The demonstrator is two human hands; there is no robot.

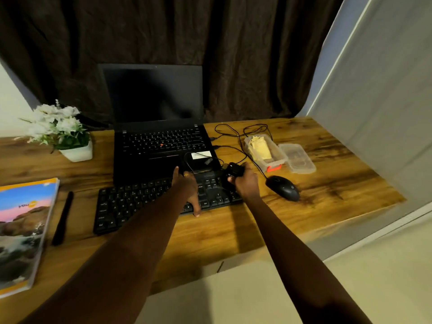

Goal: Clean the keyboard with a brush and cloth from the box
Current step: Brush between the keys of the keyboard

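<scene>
A black keyboard (pixel 131 204) lies on the wooden desk (pixel 315 183) in front of a laptop. My left hand (pixel 188 191) rests spread across its right half, thumb at the near edge and a finger on the far edge. My right hand (pixel 245 183) sits over the keyboard's far right corner, closed around a small black brush (pixel 235 170). To the right stands the open clear plastic box (pixel 277 157) with a yellow cloth (pixel 259 148) inside. Its lid (pixel 298 159) lies beside it.
An open black laptop (pixel 159 127) stands behind the keyboard. A black mouse (pixel 282 188) with trailing cables (pixel 233 134) lies right of my right hand. A potted white flower (pixel 60 132), a book (pixel 21 232) and a black pen (pixel 63 218) occupy the left side.
</scene>
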